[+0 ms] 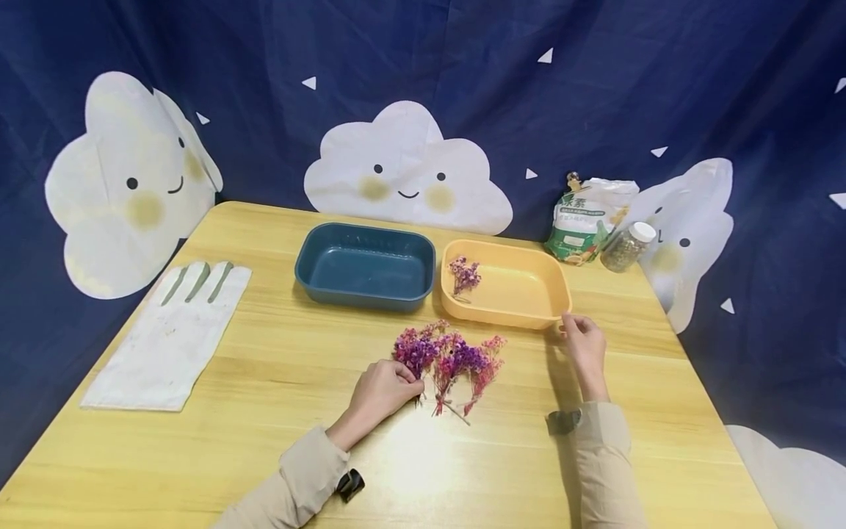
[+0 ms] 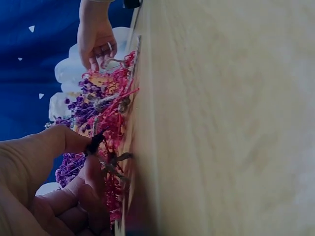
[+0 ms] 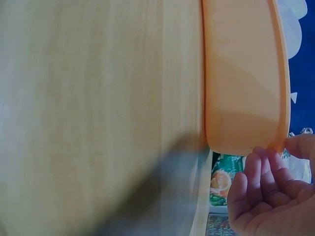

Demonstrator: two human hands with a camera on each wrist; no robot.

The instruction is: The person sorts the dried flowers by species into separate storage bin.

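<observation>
My left hand (image 1: 383, 389) pinches the dark stem end of a purple dried flower bunch (image 1: 415, 353) between thumb and forefinger, low over the table. Right beside it lie more pink and purple dried flowers (image 1: 485, 365), some with twine round their stems, seen close in the left wrist view. My right hand (image 1: 584, 345) grips the near right corner of the yellow basin (image 1: 505, 317), thumb at the rim and fingers against the outer wall (image 3: 246, 98). A small purple dried flower bunch (image 1: 465, 274) lies inside this basin at its left end.
A dark blue basin (image 1: 363, 297) stands left of the yellow one. At the left, a white cloth (image 1: 158, 360) carries several green tools (image 1: 198, 283). Behind the basins' right end stand a green-and-white bag (image 1: 581, 220) and a lidded jar (image 1: 626, 248). A blue curtain (image 1: 264, 44) backs the table.
</observation>
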